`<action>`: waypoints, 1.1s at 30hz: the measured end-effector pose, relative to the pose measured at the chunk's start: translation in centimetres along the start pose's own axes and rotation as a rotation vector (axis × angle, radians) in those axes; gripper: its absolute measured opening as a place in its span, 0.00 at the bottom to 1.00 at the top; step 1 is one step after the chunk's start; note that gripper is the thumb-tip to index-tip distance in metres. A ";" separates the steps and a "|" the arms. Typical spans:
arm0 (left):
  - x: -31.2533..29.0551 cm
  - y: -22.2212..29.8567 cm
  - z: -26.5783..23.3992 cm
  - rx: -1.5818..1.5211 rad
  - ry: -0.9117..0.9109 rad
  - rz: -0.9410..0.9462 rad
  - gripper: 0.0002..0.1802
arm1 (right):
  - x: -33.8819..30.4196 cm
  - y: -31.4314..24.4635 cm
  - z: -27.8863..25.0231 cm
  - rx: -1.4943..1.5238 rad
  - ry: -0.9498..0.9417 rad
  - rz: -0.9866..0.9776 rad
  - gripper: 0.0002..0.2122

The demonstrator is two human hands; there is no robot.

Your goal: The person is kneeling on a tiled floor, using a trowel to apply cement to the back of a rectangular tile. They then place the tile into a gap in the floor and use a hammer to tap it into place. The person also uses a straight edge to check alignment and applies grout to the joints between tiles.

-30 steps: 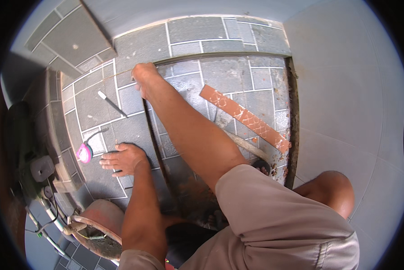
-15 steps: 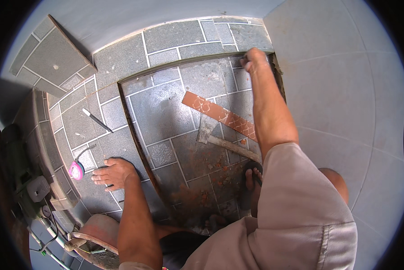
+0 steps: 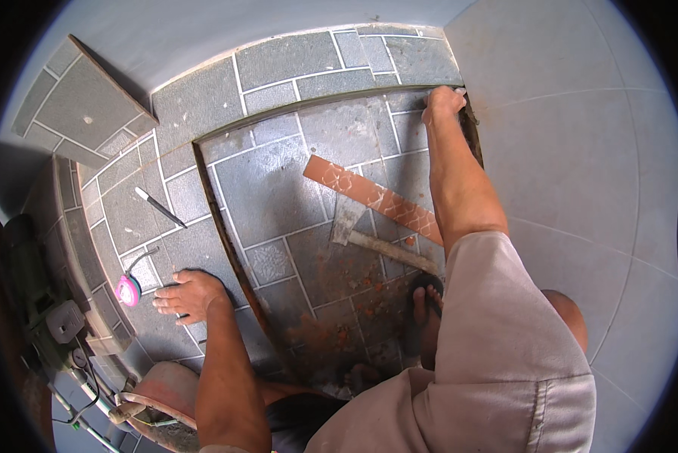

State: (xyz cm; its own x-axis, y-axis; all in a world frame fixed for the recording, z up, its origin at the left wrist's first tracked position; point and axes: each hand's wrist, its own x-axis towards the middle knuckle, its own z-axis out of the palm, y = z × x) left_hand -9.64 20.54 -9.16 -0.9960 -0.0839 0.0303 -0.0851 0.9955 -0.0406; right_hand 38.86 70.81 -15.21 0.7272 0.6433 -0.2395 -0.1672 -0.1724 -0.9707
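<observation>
My left hand lies flat with spread fingers on the grey patterned floor tile, beside the dark edge of a sunken tiled section. Close to its fingertips sits a small round pink object with a thin grey strip sticking out, possibly a tape measure. My right arm stretches out to the far right corner of the sunken section, where my right hand is closed against the dark edge strip; whatever its fingers hold, if anything, is hidden. A black pen-like tool with a white end lies farther up the left tiles.
Inside the sunken section lie a narrow terracotta tile strip, a wooden-handled tool with a flat grey head and orange rubble near my feet. A loose tiled slab leans at the far left. A mortar-stained basin stands lower left.
My right hand has moved a little to the right along the far edge, into the corner. My left hand stays flat in the same place.
</observation>
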 end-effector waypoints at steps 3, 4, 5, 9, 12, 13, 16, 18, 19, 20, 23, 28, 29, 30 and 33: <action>3.0 -2.5 -1.3 0.062 0.086 -0.048 0.41 | -7.7 4.8 3.2 -0.136 0.039 -0.009 0.15; 3.6 -3.0 -1.9 0.072 0.101 -0.059 0.41 | -9.8 4.7 3.9 -0.176 0.053 -0.021 0.14; 3.4 -2.9 -1.9 0.068 0.090 -0.056 0.41 | -10.1 3.9 3.8 -0.218 0.084 -0.057 0.13; 2.1 -1.8 -1.2 0.048 0.055 -0.032 0.41 | -8.0 -0.1 2.1 -0.360 0.057 -0.086 0.11; 2.5 -2.1 -1.4 0.057 0.073 -0.042 0.41 | -9.8 -1.3 1.9 -0.377 -0.051 0.024 0.13; 2.3 -1.8 -1.4 0.048 0.069 -0.041 0.41 | -10.0 -1.8 1.6 -0.366 -0.083 0.056 0.15; 2.0 -1.5 -1.2 0.035 0.062 -0.036 0.41 | -11.0 -2.2 0.8 -0.116 -0.037 0.119 0.15; 2.5 -2.1 -1.4 0.045 0.076 -0.042 0.41 | -13.1 -2.8 0.2 -0.153 -0.152 0.172 0.15; 2.4 -2.0 -1.4 0.048 0.072 -0.039 0.41 | -13.4 -3.4 -0.1 -0.173 -0.203 0.191 0.16; 2.4 -2.0 -1.4 0.052 0.068 -0.036 0.41 | -13.6 -4.1 0.2 -0.188 -0.184 0.177 0.16; 2.3 -1.9 -1.0 0.041 0.075 -0.036 0.41 | -13.7 -5.2 1.2 -0.221 -0.107 0.169 0.16; 3.4 -3.0 -2.2 0.047 0.092 -0.060 0.41 | -15.4 -1.5 2.6 -0.323 -0.099 0.117 0.16; 2.9 -2.4 -2.0 0.037 0.072 -0.052 0.41 | -12.6 -0.1 2.2 -0.415 -0.139 0.004 0.16; 1.1 -0.7 -1.1 0.003 0.017 -0.021 0.41 | -6.7 -0.3 0.7 -0.515 -0.143 -0.148 0.16; 2.4 -2.1 -1.4 0.037 0.070 -0.031 0.41 | -9.6 3.5 2.8 -0.566 -0.061 -0.140 0.17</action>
State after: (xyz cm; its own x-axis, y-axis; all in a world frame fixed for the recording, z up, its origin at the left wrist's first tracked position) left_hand -11.84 18.34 -7.57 -0.9886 -0.1106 0.1020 -0.1186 0.9901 -0.0756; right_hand 29.40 66.10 -16.32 0.6745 0.7274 -0.1260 0.3214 -0.4431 -0.8369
